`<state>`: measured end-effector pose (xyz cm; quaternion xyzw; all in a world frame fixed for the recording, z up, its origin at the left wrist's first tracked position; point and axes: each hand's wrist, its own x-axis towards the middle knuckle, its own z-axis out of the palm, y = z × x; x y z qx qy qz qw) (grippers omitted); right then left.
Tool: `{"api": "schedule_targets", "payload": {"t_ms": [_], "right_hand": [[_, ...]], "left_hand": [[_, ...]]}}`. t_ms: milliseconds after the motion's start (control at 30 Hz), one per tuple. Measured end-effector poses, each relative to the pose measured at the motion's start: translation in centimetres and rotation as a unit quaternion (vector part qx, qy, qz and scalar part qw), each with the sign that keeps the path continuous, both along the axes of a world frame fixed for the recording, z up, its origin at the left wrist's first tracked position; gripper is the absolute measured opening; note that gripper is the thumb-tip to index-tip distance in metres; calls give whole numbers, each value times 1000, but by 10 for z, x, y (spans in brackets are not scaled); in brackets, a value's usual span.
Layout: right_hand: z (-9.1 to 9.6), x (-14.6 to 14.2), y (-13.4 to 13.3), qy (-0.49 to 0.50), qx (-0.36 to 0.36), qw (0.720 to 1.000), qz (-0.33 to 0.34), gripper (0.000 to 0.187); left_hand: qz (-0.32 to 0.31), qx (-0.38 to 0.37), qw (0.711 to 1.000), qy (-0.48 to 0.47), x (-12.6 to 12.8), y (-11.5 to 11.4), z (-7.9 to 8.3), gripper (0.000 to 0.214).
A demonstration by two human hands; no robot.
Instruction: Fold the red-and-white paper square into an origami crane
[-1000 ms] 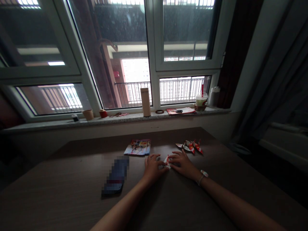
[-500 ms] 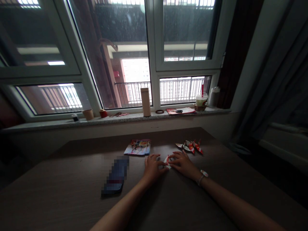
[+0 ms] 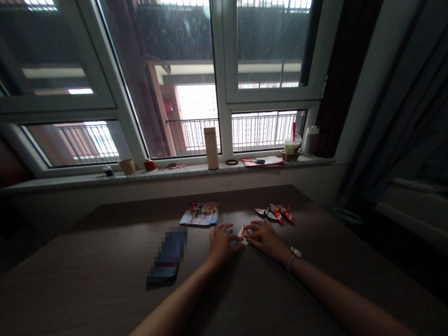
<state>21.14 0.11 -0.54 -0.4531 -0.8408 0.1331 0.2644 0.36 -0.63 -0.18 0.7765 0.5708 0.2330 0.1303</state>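
The table in front of me looks like dark wood with a fine grain, matt and smooth. The small folded piece I am working on is thin paper, white with red print. The folded shapes further off look like the same paper, slightly glossy. The printed pack has a shiny coloured face. The windowsill is speckled stone. The flask on it looks smooth and matt. The curtain is dull cloth.

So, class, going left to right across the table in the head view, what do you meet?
Dark flat object → colourful booklet → left hand → small folded paper → right hand.
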Motion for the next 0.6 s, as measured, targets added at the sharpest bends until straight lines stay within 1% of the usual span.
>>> {"api": "schedule_targets", "payload": {"t_ms": [133, 367, 600], "right_hand": [[-1, 0, 1, 1, -4, 1000, -2, 21], [-1, 0, 3, 9, -36, 999, 3, 23], [0, 1, 2, 15, -40, 999, 7, 23]], "left_hand": [[-1, -4, 1000, 3, -1, 0, 0, 22], [-3, -6, 1000, 3, -1, 0, 1, 23], [-2, -6, 1000, 3, -1, 1, -2, 22]]}}
